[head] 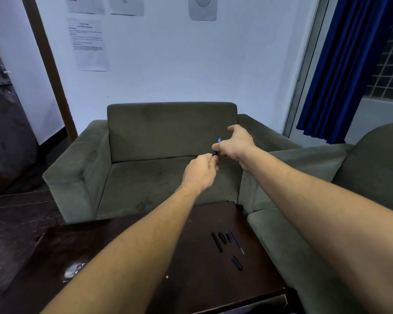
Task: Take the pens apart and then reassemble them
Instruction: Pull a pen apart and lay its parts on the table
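Both my hands are raised in front of me, above the sofa seat, holding one dark pen (pixel 216 152) with a blue tip that pokes up between them. My left hand (pixel 201 171) grips its lower end with closed fingers. My right hand (pixel 235 143) pinches its upper part between thumb and fingers. Most of the pen is hidden inside the two grips. On the dark wooden table (pixel 145 257) lie loose pen parts: a long black barrel (pixel 217 242), two short dark pieces (pixel 222 237), a thin blue refill (pixel 236 241) and a black cap (pixel 236 263).
A grey-green sofa (pixel 168 137) stands behind the table, and a second sofa (pixel 327 200) flanks it on the right. A pale smudge (pixel 74 269) marks the table's left side. Papers hang on the wall; a blue curtain (pixel 340 71) hangs at right.
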